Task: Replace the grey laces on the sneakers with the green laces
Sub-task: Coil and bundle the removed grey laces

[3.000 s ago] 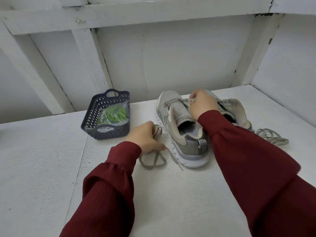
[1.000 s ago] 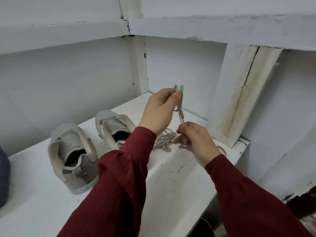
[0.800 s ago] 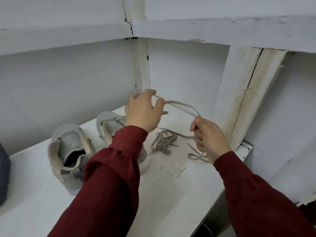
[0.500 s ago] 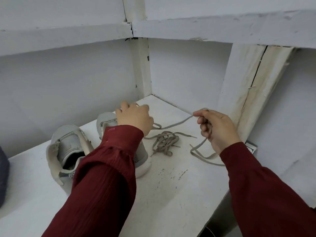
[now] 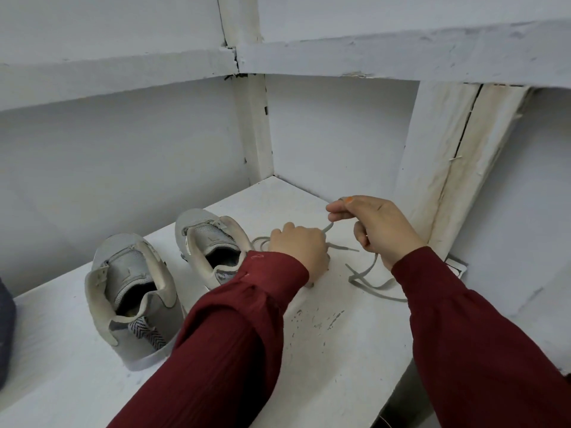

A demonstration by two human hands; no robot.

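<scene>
Grey laces (image 5: 370, 287) partly under left hand (image 5: 298, 248)

- Left hand (image 5: 298, 250): palm down, knuckles up, fingers curled under; grasp hidden.
- Right hand (image 5: 381, 230): slightly higher, thumb and forefinger pinching grey lace (image 5: 328, 227).
- Both forearms extended forward.

right hand (image 5: 380, 227) pinches grey lace (image 5: 367, 282) | left hand (image 5: 301, 248) grips it on shelf (image 5: 324, 359) | sneakers (image 5: 133, 291) just beside

The left hand (image 5: 298, 248) hides most of the grey laces (image 5: 367, 281); its fingers are hidden. The sleeve (image 5: 234, 319) covers one sneaker (image 5: 210, 239) heel. A dark object (image 5: 5, 329) at the shelf (image 5: 324, 350) left end is cropped.
</scene>
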